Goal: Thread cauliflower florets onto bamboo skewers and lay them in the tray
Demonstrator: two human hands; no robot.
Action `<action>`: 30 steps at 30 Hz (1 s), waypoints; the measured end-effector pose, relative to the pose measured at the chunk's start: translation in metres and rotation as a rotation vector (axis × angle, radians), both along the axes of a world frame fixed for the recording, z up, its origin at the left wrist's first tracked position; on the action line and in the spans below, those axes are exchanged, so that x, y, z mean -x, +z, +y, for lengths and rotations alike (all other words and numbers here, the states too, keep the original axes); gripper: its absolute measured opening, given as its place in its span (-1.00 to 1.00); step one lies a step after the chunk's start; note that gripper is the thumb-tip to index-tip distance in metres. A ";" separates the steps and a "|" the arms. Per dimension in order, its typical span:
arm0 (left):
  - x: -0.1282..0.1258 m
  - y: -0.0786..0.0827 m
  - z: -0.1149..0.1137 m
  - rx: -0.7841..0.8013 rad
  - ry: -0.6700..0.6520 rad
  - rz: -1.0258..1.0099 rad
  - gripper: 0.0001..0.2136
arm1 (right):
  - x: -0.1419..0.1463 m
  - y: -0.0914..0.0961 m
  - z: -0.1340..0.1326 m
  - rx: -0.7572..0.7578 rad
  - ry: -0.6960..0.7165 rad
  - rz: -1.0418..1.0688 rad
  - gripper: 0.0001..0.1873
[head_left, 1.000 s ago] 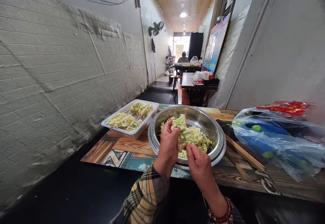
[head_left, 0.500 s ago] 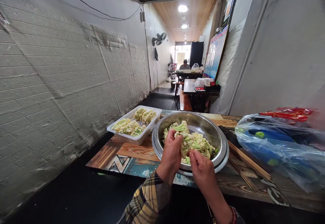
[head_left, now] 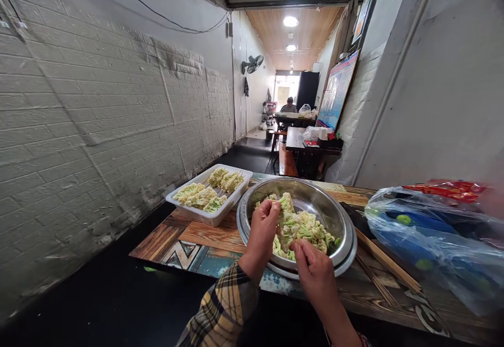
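Observation:
My left hand (head_left: 263, 231) is closed around a cauliflower floret (head_left: 286, 218) held just above the steel bowl (head_left: 342, 252). Right below it, my right hand (head_left: 315, 271) pinches the lower end of the same piece; what its fingertips grip is too small to name. The bowl holds a heap of pale green and white cauliflower pieces (head_left: 311, 227). To the left of the bowl stands a white rectangular tray (head_left: 199, 211) with skewered cauliflower (head_left: 200, 196) laid in rows.
A bundle of bamboo skewers (head_left: 388, 263) lies right of the bowl on the patterned wooden table (head_left: 200, 234). A blue plastic bag (head_left: 429, 231) fills the right side. A brick wall runs along the left. Far down the corridor a person sits at a table (head_left: 311, 142).
Both hands have sunk a little toward the bowl with the floret, and the left hand's fingers have turned over the top of it. The view has tilted slightly.

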State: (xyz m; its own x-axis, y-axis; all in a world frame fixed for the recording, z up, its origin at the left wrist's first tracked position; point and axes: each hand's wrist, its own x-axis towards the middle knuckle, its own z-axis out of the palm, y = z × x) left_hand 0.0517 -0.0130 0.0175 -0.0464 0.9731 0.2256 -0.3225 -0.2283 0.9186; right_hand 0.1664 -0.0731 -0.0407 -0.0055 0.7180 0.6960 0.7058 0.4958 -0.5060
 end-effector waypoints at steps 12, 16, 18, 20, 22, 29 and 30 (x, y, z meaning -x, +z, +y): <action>-0.007 -0.006 -0.004 0.016 0.000 0.043 -0.78 | -0.001 0.003 -0.002 0.019 -0.017 -0.043 -0.66; -0.007 -0.007 -0.004 0.010 -0.026 0.017 -0.80 | -0.003 0.004 -0.001 0.030 -0.018 -0.059 -0.66; -0.007 -0.005 -0.005 0.017 -0.052 -0.003 -0.80 | -0.003 0.005 -0.001 0.035 -0.018 -0.055 -0.65; -0.007 -0.001 -0.006 0.029 -0.098 -0.026 -0.79 | -0.004 0.005 0.000 0.043 -0.004 -0.030 -0.66; -0.006 0.004 -0.007 0.032 -0.149 -0.053 -0.79 | -0.005 0.006 0.001 0.047 0.024 0.014 -0.66; 0.002 0.012 -0.005 0.066 -0.121 -0.105 -0.79 | -0.007 0.006 0.001 0.079 0.067 0.046 -0.65; 0.003 0.012 -0.004 0.055 -0.129 -0.074 -0.79 | -0.007 0.006 0.001 0.087 0.065 0.040 -0.65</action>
